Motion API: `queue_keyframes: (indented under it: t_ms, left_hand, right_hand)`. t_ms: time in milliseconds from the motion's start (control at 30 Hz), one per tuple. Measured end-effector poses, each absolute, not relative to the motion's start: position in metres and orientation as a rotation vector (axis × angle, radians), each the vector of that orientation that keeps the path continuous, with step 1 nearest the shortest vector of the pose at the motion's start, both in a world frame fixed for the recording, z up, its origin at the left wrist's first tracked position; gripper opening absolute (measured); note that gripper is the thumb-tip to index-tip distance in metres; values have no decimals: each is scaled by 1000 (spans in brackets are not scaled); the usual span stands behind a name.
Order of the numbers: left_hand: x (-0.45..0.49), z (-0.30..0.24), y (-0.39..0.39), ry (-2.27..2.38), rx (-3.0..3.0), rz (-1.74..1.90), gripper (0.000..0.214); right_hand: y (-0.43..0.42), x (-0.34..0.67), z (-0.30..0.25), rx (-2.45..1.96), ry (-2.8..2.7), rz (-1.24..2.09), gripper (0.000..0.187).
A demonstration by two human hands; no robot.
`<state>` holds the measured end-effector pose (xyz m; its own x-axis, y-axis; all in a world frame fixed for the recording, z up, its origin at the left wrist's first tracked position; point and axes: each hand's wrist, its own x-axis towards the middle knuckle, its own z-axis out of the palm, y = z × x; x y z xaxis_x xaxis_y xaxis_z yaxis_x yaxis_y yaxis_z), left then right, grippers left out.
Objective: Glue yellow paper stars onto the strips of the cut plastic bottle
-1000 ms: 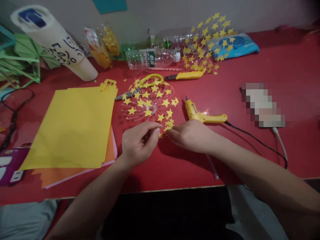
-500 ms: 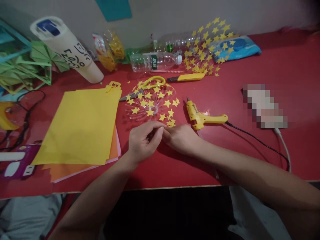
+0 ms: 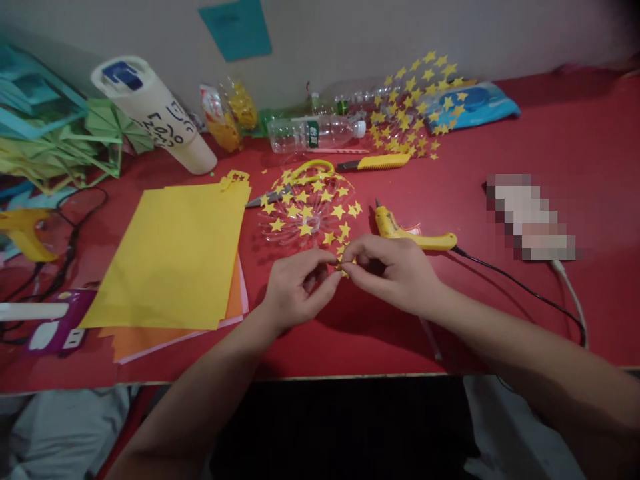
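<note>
My left hand (image 3: 299, 285) and my right hand (image 3: 395, 272) meet fingertip to fingertip above the front of the red table. Both are closed in a pinch. A small yellow paper star (image 3: 345, 273) shows at the right fingertips; what the left fingers pinch is too small and covered to make out. Several loose yellow stars (image 3: 341, 251) lie right behind the fingers. Beyond them sits a splayed clear plastic piece (image 3: 313, 223), cut into thin strips with yellow stars on it. A yellow glue gun (image 3: 417, 239) lies behind my right hand, partly covered by it.
Yellow paper sheets (image 3: 170, 260) lie left, over orange and pink ones. Yellow-handled scissors (image 3: 270, 197) and a yellow cutter (image 3: 383, 162) lie behind. Toward the wall are a white tumbler (image 3: 160, 120), plastic bottles (image 3: 295, 135) and another star-covered piece (image 3: 410, 107). A cord trails right.
My right hand has turned and lifted, its thumb and forefinger now pinching toward the left fingertips. The small star has come into sight. The whole view has shifted slightly.
</note>
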<state>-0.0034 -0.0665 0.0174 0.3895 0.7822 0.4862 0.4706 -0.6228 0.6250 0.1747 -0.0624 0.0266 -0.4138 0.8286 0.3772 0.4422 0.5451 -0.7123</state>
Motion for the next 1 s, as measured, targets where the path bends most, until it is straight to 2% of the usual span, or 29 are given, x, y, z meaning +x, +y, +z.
queue_keyframes:
  t_ms: [133, 400, 500, 567, 667, 767, 900, 1000]
  left_hand:
    - [0, 13, -66, 1027, 2240, 1105, 12]
    - [-1, 18, -69, 1014, 2195, 1138, 14]
    - [-4, 20, -69, 1034, 2179, 1179, 15]
    - [-7, 20, -68, 1097, 2123, 1260, 15]
    - [-11, 17, -66, 1174, 1974, 1360, 14]
    - [-12, 14, -63, 1194, 1889, 1373, 14]
    - [-12, 13, -60, 1206, 1881, 1373, 15]
    - [-11, 15, -60, 1211, 1866, 1370, 15]
  right_hand:
    - [-61, 174, 31, -1029, -1962, 867, 8]
    - [-61, 174, 37, -1030, -1973, 936, 10]
    - [-53, 188, 43, -1183, -2167, 698, 14]
    - [-45, 205, 42, -1423, -2307, 357, 24]
    - [-36, 235, 32, -1575, -2560, -37, 25]
    - [-35, 253, 20, -1557, -2746, -120, 27]
    - [-39, 250, 13, -1733, -2755, -227, 20]
    - [-36, 243, 10, -1765, -2745, -158, 17]
